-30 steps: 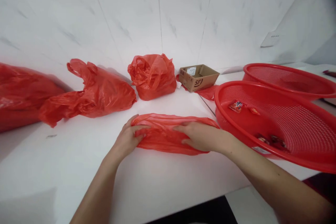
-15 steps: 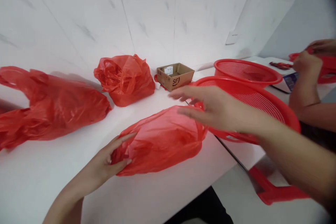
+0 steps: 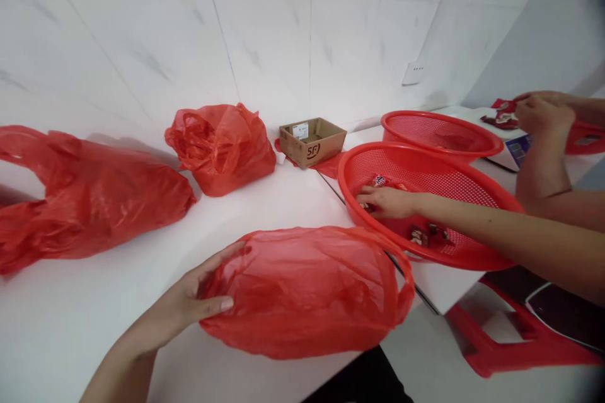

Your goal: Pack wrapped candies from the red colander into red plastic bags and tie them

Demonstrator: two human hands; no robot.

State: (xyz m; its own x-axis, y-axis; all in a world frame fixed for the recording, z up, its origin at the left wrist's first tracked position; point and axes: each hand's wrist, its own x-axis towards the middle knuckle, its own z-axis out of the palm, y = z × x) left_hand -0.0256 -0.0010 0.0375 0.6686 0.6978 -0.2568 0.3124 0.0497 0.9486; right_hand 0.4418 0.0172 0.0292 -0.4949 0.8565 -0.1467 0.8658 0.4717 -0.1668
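Red plastic bag [image 3: 307,293], puffed open, lay on our white counter [image 3: 94,321] at the near edge, our left hand [image 3: 189,305] pinching its left rim between thumb and fingers. Our right hand [image 3: 387,201] rested loosely open inside the near red basket [image 3: 472,201] to the right, fingers down among small wrapped sweets [image 3: 425,236], whether it gripped one we could not tell. Also noted: far red basket [image 3: 439,132], cardboard box [image 3: 312,141], two filled red bags [image 3: 222,148] at left and far centre, and another person's hands [image 3: 543,113] far right.
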